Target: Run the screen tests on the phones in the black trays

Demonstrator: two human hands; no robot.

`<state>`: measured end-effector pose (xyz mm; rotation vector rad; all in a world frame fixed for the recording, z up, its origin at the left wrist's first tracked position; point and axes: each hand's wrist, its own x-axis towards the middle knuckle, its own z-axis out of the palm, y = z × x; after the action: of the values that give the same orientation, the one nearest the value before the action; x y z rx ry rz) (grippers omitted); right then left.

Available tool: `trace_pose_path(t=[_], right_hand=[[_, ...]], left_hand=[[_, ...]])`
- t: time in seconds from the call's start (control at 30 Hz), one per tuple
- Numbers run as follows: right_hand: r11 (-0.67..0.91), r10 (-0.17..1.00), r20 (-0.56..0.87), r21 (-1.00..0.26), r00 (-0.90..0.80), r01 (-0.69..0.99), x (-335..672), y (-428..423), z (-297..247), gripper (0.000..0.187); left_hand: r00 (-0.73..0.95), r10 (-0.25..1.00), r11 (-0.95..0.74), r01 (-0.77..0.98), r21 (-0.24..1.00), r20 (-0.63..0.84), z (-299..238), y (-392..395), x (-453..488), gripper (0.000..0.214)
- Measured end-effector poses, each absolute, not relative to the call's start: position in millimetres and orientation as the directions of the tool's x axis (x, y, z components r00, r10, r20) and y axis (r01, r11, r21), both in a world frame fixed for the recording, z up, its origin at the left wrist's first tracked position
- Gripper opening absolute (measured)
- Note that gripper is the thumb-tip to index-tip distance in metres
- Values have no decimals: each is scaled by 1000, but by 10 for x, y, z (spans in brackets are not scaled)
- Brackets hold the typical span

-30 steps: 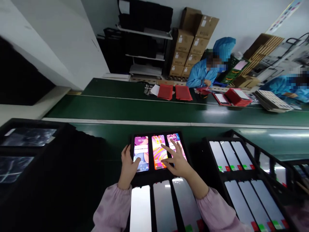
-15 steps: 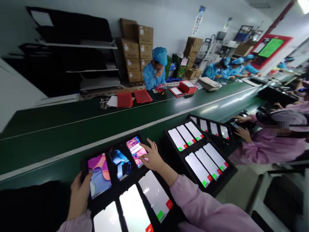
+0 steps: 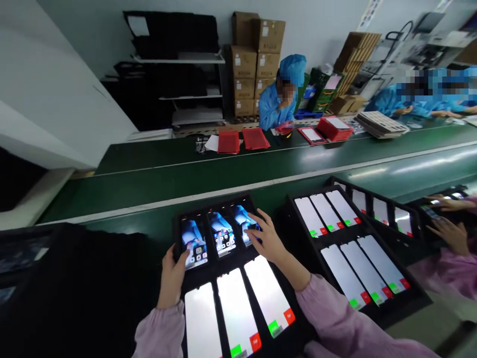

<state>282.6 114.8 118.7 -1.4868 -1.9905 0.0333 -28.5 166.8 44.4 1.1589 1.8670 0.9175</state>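
A black tray (image 3: 175,233) in front of me holds two rows of phones. The far row's three phones show a blue home screen: left phone (image 3: 194,242), middle phone (image 3: 222,232), right phone (image 3: 243,223). The near row's three phones (image 3: 235,311) glow white with red and green buttons. My left hand (image 3: 172,275) rests at the tray's left edge, thumb on the left phone's lower screen. My right hand (image 3: 267,237) lies with fingers spread over the right phone, fingertips on its screen.
A second black tray (image 3: 413,298) of white-screen phones sits to the right, with more trays beyond. A neighbour's hands (image 3: 445,228) work at far right. The green conveyor (image 3: 223,174) runs across, with red trays (image 3: 242,140), seated workers in blue and stacked cartons (image 3: 257,54) behind. Dark trays lie left.
The three far phones' screens changed from colourful wallpapers to blue home screens with icons. My right hand stays on the right phone, my left at the tray's left edge; the view swung back left.
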Motion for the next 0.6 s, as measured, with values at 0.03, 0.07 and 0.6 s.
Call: trace_pose_path(t=[0.03,0.07,0.6], right_hand=[[378,861,476,-367,-178,850,2808,1146,1219,28],[396,858,470,-352,-206,848,2782,1146,1255,27],[400,911,230,-296,-341,867,2437,1220,1351,21]], left_hand=[[-316,918,353,370,859,-242,484,1656,-274,70],[-317,910,373,346,861,-267,529,1644,-261,69],[-104,933,358,388,850,-345,857,1516,-342,92]])
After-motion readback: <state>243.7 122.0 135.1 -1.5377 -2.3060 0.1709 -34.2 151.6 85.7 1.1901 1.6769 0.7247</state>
